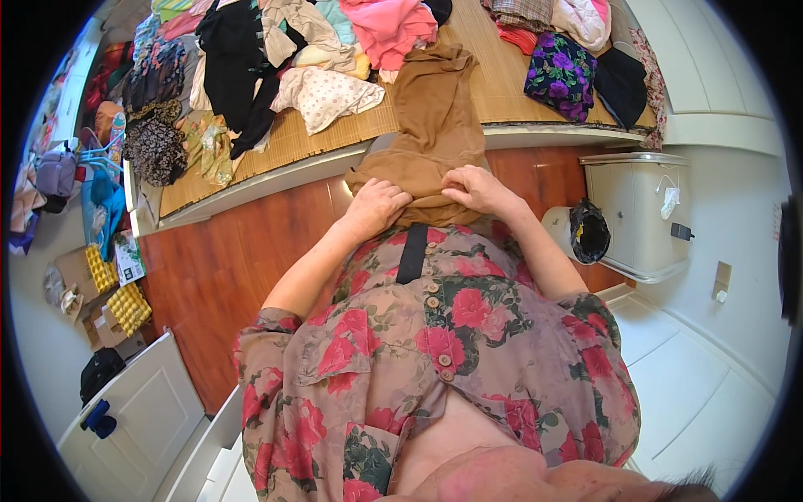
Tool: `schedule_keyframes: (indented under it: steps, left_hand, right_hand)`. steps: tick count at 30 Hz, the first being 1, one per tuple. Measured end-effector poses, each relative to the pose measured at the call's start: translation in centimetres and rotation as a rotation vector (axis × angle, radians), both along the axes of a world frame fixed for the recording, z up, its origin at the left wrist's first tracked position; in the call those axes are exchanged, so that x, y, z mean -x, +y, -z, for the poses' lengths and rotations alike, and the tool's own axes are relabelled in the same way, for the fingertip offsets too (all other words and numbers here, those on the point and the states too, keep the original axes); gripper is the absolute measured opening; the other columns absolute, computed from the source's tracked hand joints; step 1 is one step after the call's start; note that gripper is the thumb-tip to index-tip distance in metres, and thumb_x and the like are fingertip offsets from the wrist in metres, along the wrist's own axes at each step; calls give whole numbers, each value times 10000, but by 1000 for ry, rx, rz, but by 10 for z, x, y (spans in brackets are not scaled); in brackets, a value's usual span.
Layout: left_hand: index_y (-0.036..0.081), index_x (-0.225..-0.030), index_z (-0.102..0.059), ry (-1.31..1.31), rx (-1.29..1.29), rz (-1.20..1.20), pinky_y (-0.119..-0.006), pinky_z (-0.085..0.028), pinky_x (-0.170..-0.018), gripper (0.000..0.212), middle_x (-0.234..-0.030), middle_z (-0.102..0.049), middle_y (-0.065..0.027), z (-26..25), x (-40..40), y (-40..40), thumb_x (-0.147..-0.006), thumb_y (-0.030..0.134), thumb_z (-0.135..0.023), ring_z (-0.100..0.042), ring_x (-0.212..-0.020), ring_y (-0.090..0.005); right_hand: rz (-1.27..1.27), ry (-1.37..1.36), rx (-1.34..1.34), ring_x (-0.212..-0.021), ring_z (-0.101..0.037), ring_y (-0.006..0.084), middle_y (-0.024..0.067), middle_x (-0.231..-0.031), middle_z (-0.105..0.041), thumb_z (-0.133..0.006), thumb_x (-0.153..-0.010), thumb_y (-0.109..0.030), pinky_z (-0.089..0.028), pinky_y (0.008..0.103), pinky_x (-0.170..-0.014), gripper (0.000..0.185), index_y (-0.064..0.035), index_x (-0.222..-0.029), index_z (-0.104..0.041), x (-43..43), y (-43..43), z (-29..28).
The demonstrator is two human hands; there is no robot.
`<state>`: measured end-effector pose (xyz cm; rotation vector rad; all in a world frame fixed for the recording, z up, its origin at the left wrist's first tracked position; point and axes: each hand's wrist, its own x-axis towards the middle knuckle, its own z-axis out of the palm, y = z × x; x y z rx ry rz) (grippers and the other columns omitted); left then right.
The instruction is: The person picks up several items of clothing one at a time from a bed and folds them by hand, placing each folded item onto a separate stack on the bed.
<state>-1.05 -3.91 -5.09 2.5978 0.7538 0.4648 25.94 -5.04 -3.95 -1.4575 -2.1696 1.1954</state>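
A brown garment [433, 119] stretches from the mat-covered bed [351, 128] over its edge to the front of my body. My left hand [377, 204] rests on the near left part of the cloth, its fingertips bent onto it. My right hand [473, 188] pinches the cloth on the right side, thumb and fingers together on a fold. The near end of the garment is bunched between and below both hands. A white dotted garment [329, 97] and a pink garment [392, 28] lie on the bed beside the brown one.
Black clothing [232, 63] and other garments are heaped on the bed's left. A folded purple-flowered cloth [560, 75] lies at the right. A bin with a black bag [590, 232] stands by a beige cabinet [646, 213]. Yellow egg trays [128, 309] and cardboard boxes are at the left wall.
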Motion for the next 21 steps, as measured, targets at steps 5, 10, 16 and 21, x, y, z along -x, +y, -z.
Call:
schedule_keyframes:
  steps: [5,10,16,21]
  left_hand:
    - [98,-924,-638,-50,-42,-71,-358,-474,-679,127,-790,-607,-60,6,-12,-3,-806,142,-654,-609,-766,-246]
    - [102,-871,-609,25,-11,-117,-363,-502,-694,96,-756,-596,-47,9,4,-2,-827,186,-627,-621,-794,-237]
    - [87,-841,-595,189,10,-136,-374,-508,-695,150,-761,-639,-74,2,47,-4,-753,165,-689,-624,-778,-258]
    - [119,-840,-593,318,-67,-234,-380,-499,-673,48,-714,-648,-48,20,75,-4,-833,163,-574,-629,-762,-241]
  right_hand:
    - [-182,-286,-283,-946,-573,317,109,-957,-620,-705,-762,-209,-452,440,-833,277,-64,-980,-614,9,-6,16]
    - [18,-11,-446,-902,-553,352,148,-894,-554,-617,-732,-12,-449,431,-786,241,-36,-962,-553,5,-11,14]
    - [45,-54,-407,-904,-558,341,140,-888,-545,-618,-725,9,-451,425,-780,249,-38,-961,-553,9,-23,-7]
    - [51,-95,-455,-907,-558,329,128,-892,-543,-625,-721,2,-447,421,-771,253,-48,-958,-552,11,-22,-7]
